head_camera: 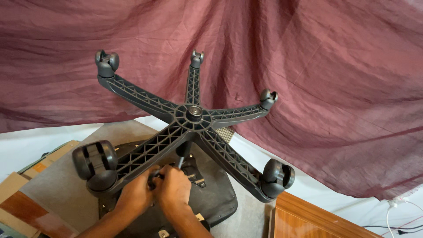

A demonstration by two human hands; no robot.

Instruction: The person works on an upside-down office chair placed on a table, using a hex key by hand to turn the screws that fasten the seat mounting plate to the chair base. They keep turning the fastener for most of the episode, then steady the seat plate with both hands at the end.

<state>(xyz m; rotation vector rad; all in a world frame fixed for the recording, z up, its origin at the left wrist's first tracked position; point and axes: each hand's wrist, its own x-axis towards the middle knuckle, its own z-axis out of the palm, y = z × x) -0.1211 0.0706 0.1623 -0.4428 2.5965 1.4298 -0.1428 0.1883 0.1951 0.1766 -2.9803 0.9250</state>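
Observation:
A black five-armed chair base (194,115) with casters stands upturned on its column above an upside-down black chair seat (216,198). My left hand (136,196) and my right hand (174,189) are pressed together under the near-left arm of the base, at the metal mechanism on the seat's underside. Both hands have their fingers closed around a small part there; what it is stays hidden between them. The gas column (183,156) rises just behind my right hand.
A maroon cloth (308,66) hangs across the whole background. A large caster (94,163) sits close to my left wrist. Cardboard pieces (26,189) lie at left, a wooden board (308,220) at lower right, cables (396,218) at far right.

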